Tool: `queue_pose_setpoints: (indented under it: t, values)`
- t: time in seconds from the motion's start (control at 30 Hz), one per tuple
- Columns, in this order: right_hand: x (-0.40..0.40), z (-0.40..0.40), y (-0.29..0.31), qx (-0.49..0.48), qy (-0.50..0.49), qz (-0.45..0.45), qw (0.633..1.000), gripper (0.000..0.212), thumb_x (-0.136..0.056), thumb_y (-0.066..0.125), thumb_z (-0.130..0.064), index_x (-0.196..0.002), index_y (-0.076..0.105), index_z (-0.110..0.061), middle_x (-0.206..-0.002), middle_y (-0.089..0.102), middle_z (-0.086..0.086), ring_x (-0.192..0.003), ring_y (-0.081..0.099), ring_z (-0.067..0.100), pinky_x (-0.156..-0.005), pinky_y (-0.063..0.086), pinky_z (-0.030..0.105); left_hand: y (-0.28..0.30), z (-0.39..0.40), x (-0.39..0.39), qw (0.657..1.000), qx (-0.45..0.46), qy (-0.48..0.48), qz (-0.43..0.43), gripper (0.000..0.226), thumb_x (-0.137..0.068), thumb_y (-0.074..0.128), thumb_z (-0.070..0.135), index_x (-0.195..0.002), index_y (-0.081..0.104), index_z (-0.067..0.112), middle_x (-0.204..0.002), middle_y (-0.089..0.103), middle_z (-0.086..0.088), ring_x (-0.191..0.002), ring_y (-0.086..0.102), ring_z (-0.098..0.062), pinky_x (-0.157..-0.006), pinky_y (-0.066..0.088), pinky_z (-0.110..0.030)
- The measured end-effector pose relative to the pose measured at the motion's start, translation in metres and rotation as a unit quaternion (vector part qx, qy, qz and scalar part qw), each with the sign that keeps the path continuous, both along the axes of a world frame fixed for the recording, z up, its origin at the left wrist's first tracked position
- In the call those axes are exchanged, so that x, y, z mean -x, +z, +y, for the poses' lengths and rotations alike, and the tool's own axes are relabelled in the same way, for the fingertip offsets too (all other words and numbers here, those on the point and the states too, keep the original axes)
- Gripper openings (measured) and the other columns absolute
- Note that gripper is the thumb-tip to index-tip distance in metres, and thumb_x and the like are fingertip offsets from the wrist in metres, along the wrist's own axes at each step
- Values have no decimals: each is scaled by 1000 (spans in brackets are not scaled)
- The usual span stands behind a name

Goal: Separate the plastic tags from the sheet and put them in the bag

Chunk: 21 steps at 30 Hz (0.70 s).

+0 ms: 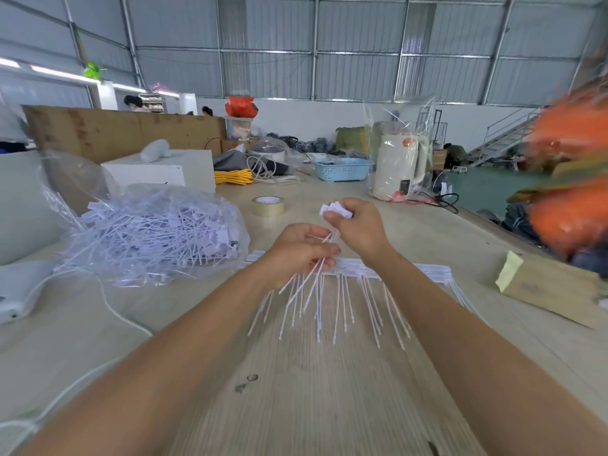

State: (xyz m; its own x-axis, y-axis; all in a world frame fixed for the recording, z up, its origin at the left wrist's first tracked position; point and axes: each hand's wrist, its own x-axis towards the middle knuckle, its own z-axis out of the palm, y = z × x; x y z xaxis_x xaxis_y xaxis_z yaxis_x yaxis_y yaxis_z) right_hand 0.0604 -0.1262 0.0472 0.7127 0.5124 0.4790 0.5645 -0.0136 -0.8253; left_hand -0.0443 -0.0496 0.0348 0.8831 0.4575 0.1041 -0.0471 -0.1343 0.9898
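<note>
— So where's the clear plastic bag of loose white tags (148,232)?

— Left of centre, nearest the left hand (301,250), which grips thin white plastic tag stems (307,284) running toward the bottom edge. The right hand (357,225) pinches their flat heads.

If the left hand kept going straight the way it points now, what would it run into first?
The left hand points up and right, holding a bundle of tags. It would most likely meet the right hand first, which is just beyond it gripping the tag heads. Depth is hard to judge.
</note>
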Motion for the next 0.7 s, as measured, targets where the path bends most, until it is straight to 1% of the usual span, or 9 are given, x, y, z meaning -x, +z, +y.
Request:
queue_pose_setpoints:
  t: [0.1, 0.17, 0.3, 0.4, 0.47, 0.53, 0.57, 0.63, 0.7]
  values:
    - [11, 11, 14, -7, -18, -56, 998, 18, -84, 64, -15, -86, 67, 2, -83, 67, 16, -72, 52, 17, -65, 41, 29, 6, -9, 8, 999, -9, 39, -36, 3, -91, 57, 3, -90, 59, 4, -68, 60, -8, -38, 48, -5, -40, 40, -16]
    - [22, 23, 24, -3, -13, -85, 996, 19, -86, 63, -17, -92, 68, -1, -94, 69, 14, -78, 56, 17, -68, 39, 26, 8, -10, 16, 996, -16, 67, -51, 22, -98, 46, 9, -79, 57, 8, -62, 52, -6, -33, 37, -3, -35, 29, -14]
    - [50, 53, 34, 39, 25, -125, 991, 30, -87, 63, -24, -113, 65, -10, -115, 66, 8, -104, 59, 21, -81, 40, 23, 14, 1, 50, 990, 9, 139, -38, 25, -98, 39, 15, -88, 60, 5, -55, 45, -4, -30, 30, -6, -34, 21, -12]
    - [74, 77, 27, 68, 89, -156, 981, 34, -87, 64, -27, -116, 60, -9, -115, 63, 7, -107, 57, 23, -86, 42, 29, 12, 28, 89, 987, 2, 159, 9, 24, -97, 41, 13, -91, 62, 4, -55, 47, -5, -31, 27, -8, -36, 19, -12]
    - [89, 91, 19, 66, 134, -169, 974, 35, -89, 62, -32, -116, 54, -11, -105, 59, 3, -99, 55, 20, -80, 42, 31, 9, 51, 117, 983, -10, 178, 45, 22, -97, 43, 10, -91, 63, 3, -51, 46, -3, -30, 25, -7, -35, 17, -11]
    - [97, 105, 9, 54, 120, -218, 967, 28, -92, 56, -35, -108, 56, -12, -105, 53, 4, -95, 51, 21, -78, 40, 31, 6, 80, 140, 969, -51, 225, 87, 21, -96, 43, 4, -90, 62, 5, -47, 46, -2, -29, 24, -7, -35, 17, -8]
    - [97, 113, 4, 74, 81, -271, 956, 25, -93, 53, -36, -105, 61, -15, -114, 50, 6, -103, 48, 23, -82, 39, 33, 5, 94, 148, 957, -87, 250, 121, 21, -95, 42, 2, -89, 61, 8, -49, 46, -2, -29, 26, -7, -35, 18, -8]
    - [96, 126, -4, 177, 7, -361, 916, 22, -93, 52, -37, -103, 68, -26, -135, 36, 6, -121, 34, 29, -94, 33, 40, 5, 120, 156, 931, -135, 289, 178, 20, -95, 43, 3, -85, 59, 11, -53, 46, -4, -31, 29, -9, -35, 19, -11]
    - [93, 136, -9, 312, -12, -368, 876, 25, -90, 55, -33, -115, 62, -34, -144, 24, 4, -129, 26, 31, -100, 30, 46, 6, 140, 152, 922, -153, 291, 205, 21, -95, 43, 4, -79, 54, 11, -56, 45, -6, -28, 31, -7, -35, 19, -12]
